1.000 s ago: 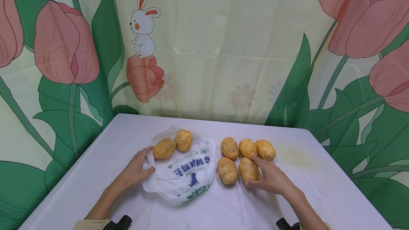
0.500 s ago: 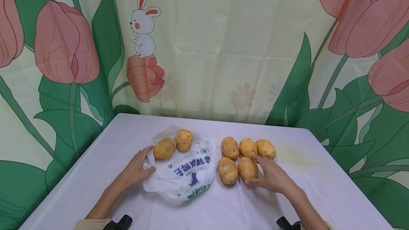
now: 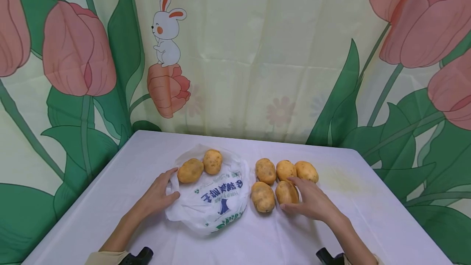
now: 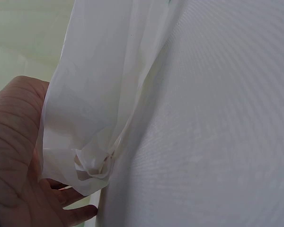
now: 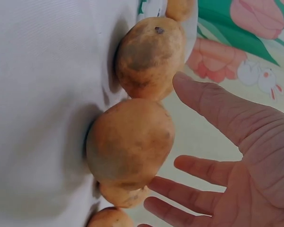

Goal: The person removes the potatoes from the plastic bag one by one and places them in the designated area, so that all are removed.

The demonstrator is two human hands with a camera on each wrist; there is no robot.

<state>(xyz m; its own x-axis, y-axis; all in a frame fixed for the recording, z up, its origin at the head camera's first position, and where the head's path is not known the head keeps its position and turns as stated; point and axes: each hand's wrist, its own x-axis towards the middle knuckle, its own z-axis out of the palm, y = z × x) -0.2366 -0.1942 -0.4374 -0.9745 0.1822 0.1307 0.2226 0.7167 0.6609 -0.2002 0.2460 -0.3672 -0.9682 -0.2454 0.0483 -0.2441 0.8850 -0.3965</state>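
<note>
A white plastic bag [image 3: 220, 212] with blue and green print lies flat, and two potatoes [image 3: 189, 170] sit on its far part. My left hand [image 3: 158, 193] is at the bag's left edge, thumb and fingers spread; in the left wrist view, loose fingers [image 4: 73, 213] show behind the crumpled plastic [image 4: 92, 118]. To the right of the bag are several potatoes in two rows. Beside the front-right potato [image 3: 287, 192] is my right hand [image 3: 312, 201], thumb toward its near end and fingers toward its far end. The right wrist view shows those fingers extended around this potato [image 5: 130, 144], fingertips right at it.
Left of that potato lies another front-row potato [image 3: 263, 197]. Behind them stand three more, the outermost potato [image 3: 306, 171] at the right. A white cloth covers the table [image 3: 368, 216], and a curtain [image 3: 235, 52] printed with tulips and a rabbit hangs behind its far edge.
The front-right potato has turned a little and shifted slightly away under my right hand. My left hand, the bag and the other potatoes stay put.
</note>
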